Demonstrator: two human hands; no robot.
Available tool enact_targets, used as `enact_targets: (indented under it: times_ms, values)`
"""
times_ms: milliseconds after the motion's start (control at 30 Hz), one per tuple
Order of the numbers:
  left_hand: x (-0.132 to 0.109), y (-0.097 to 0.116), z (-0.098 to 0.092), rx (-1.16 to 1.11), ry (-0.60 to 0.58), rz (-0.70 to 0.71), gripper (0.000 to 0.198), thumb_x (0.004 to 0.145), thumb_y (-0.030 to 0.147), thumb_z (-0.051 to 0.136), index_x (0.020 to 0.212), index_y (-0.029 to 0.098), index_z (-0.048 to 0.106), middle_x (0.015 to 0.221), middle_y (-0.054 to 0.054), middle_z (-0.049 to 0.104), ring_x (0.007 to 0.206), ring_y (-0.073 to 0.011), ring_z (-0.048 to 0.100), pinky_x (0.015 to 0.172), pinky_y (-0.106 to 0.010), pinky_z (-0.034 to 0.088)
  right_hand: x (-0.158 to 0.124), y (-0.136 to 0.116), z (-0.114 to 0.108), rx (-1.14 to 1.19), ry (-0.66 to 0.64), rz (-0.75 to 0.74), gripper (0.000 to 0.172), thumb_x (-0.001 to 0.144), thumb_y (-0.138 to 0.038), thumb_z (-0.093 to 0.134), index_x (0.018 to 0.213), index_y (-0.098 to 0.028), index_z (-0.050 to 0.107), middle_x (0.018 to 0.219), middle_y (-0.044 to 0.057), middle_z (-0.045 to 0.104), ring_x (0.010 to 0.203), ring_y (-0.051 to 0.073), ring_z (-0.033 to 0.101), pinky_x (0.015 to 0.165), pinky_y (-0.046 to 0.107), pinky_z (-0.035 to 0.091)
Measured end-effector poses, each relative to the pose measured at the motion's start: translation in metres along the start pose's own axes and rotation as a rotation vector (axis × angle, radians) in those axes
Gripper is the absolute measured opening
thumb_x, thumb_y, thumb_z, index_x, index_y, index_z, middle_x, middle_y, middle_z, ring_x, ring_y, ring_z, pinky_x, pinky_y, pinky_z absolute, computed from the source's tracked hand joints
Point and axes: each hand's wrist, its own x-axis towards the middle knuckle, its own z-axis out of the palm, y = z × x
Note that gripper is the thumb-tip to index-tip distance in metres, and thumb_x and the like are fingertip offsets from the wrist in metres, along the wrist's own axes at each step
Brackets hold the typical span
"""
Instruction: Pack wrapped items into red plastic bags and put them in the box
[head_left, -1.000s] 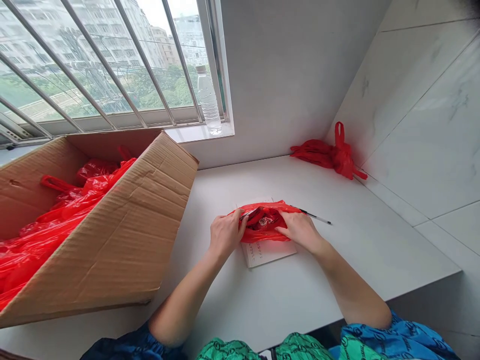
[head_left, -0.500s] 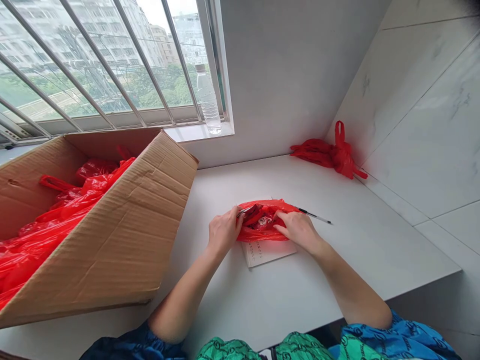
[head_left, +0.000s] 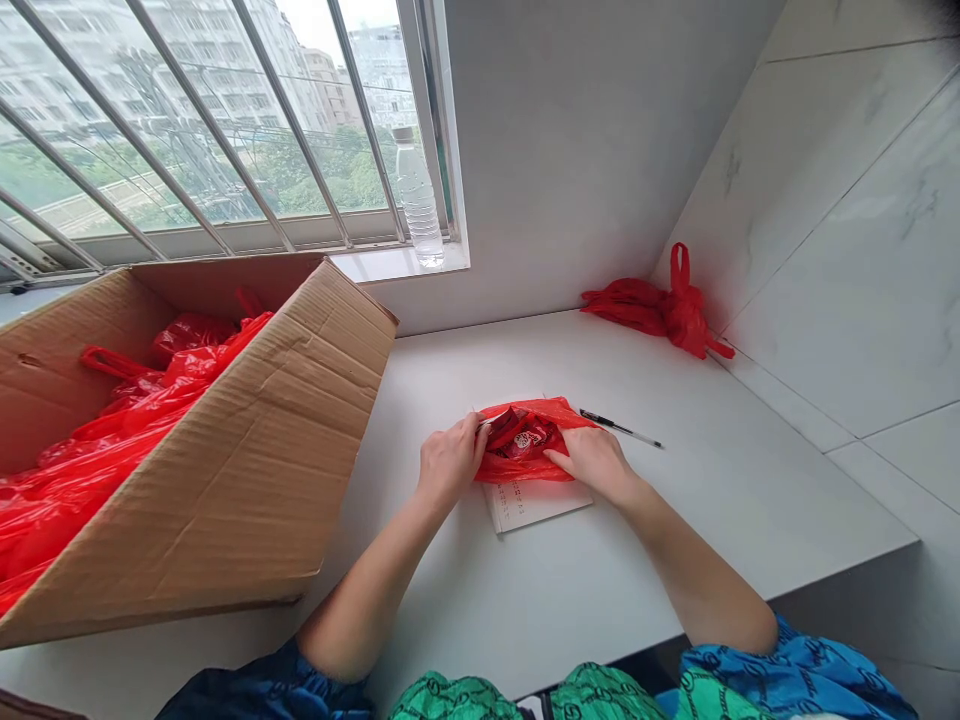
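A red plastic bag point(head_left: 517, 468) lies with its mouth open over a white sheet or booklet point(head_left: 544, 508) with printed characters. Inside the bag there is a crumpled red wrapper point(head_left: 529, 438) with white markings. My left hand point(head_left: 450, 460) is closed on the left rim of the bag, with a small pale edge showing at its fingertips. At the right side of the mouth, my right hand point(head_left: 600, 462) holds the bag; its thumb shows, while the other fingers are mostly hidden in the red plastic. A black pen point(head_left: 621, 428) lies just beyond the right hand.
A large open cardboard box point(head_left: 247, 470) filled with red plastic bags point(head_left: 142, 420) stands at the left. Another tied red bag point(head_left: 660, 305) rests in the far right corner. On the windowsill is a clear bottle point(head_left: 420, 200). The white table point(head_left: 720, 490) ends at the front right.
My right hand has slid slightly left, its fingers further into the red bag, and more of the pen now shows. The left hand keeps its hold on the rim.
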Motion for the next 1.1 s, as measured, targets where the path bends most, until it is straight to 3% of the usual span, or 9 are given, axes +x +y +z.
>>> enact_targets:
  times_ms: [267,367,467,533,633,767,900,1000,1100]
  values:
    - [-0.001,-0.002,-0.002,-0.057,-0.027,0.062,0.038,0.106,0.038,0.023,0.122,0.027,0.055,0.120,-0.002,0.070,0.094,-0.0216,0.069,0.074,-0.032,0.042,-0.003,0.002,0.001,0.024,0.075,-0.051,0.030,0.089,-0.041,0.066,0.107,-0.017,0.068,0.078,0.009,0.072,0.071,0.026,0.068,0.059,0.031,0.046]
    - [-0.004,-0.004,-0.008,-0.082,-0.111,0.151,0.039,0.102,0.046,0.035,0.132,0.026,0.050,0.125,-0.006,0.066,0.105,-0.0239,0.066,0.088,-0.036,0.043,-0.006,-0.004,-0.002,0.050,0.176,-0.127,0.034,0.092,-0.037,0.062,0.120,-0.018,0.063,0.079,0.007,0.072,0.069,0.023,0.068,0.059,0.030,0.045]
    - [-0.008,-0.005,-0.009,-0.064,-0.168,0.198,0.058,0.092,0.050,0.057,0.142,0.024,0.043,0.129,-0.010,0.063,0.111,-0.0275,0.062,0.095,-0.041,0.042,-0.009,-0.012,-0.004,0.152,0.284,-0.242,0.031,0.092,-0.030,0.061,0.122,-0.021,0.061,0.100,0.006,0.072,0.076,0.019,0.067,0.059,0.027,0.045]
    - [-0.009,-0.005,-0.008,-0.046,-0.177,0.212,0.071,0.086,0.047,0.066,0.147,0.024,0.037,0.131,-0.012,0.061,0.112,-0.0281,0.061,0.098,-0.042,0.042,-0.010,-0.017,-0.002,0.208,0.301,-0.342,0.029,0.092,-0.029,0.062,0.120,-0.022,0.061,0.109,0.005,0.069,0.078,0.017,0.066,0.057,0.025,0.044]
    - [-0.010,-0.006,-0.007,-0.027,-0.177,0.230,0.080,0.082,0.037,0.071,0.150,0.026,0.030,0.132,-0.012,0.059,0.111,-0.0271,0.061,0.097,-0.042,0.042,-0.009,-0.021,0.002,0.236,0.334,-0.440,0.021,0.096,-0.028,0.057,0.116,-0.025,0.064,0.104,0.003,0.069,0.077,0.015,0.064,0.055,0.023,0.040]
    - [-0.011,-0.007,-0.011,-0.005,-0.191,0.218,0.090,0.077,0.024,0.074,0.152,0.029,0.024,0.136,-0.012,0.055,0.112,-0.0266,0.061,0.100,-0.044,0.041,-0.005,-0.017,0.003,0.233,0.451,-0.364,0.022,0.102,-0.026,0.047,0.101,-0.025,0.069,0.086,0.000,0.068,0.067,0.012,0.060,0.056,0.024,0.036]
    - [-0.015,-0.006,-0.018,0.007,-0.164,0.210,0.102,0.072,0.021,0.077,0.154,0.027,0.016,0.145,-0.015,0.046,0.119,-0.0281,0.057,0.100,-0.045,0.042,-0.004,-0.014,0.002,0.215,0.508,-0.240,0.018,0.098,-0.026,0.052,0.087,-0.021,0.066,0.086,0.001,0.066,0.064,0.013,0.057,0.054,0.026,0.034]
    - [-0.019,-0.003,-0.024,-0.028,-0.054,0.221,0.090,0.080,0.033,0.073,0.151,0.025,0.020,0.142,-0.017,0.048,0.116,-0.0265,0.058,0.099,-0.044,0.043,-0.004,-0.017,0.002,0.252,0.495,-0.207,0.010,0.092,-0.023,0.056,0.085,-0.020,0.062,0.087,0.001,0.064,0.062,0.013,0.054,0.053,0.025,0.034]
    - [-0.020,0.000,-0.030,-0.050,0.042,0.198,0.044,0.091,0.035,0.058,0.132,0.024,0.045,0.123,-0.011,0.061,0.090,-0.0205,0.065,0.098,-0.042,0.042,-0.005,-0.022,0.003,0.308,0.466,-0.203,0.006,0.091,-0.019,0.056,0.086,-0.020,0.059,0.082,0.000,0.063,0.060,0.012,0.053,0.054,0.024,0.035]
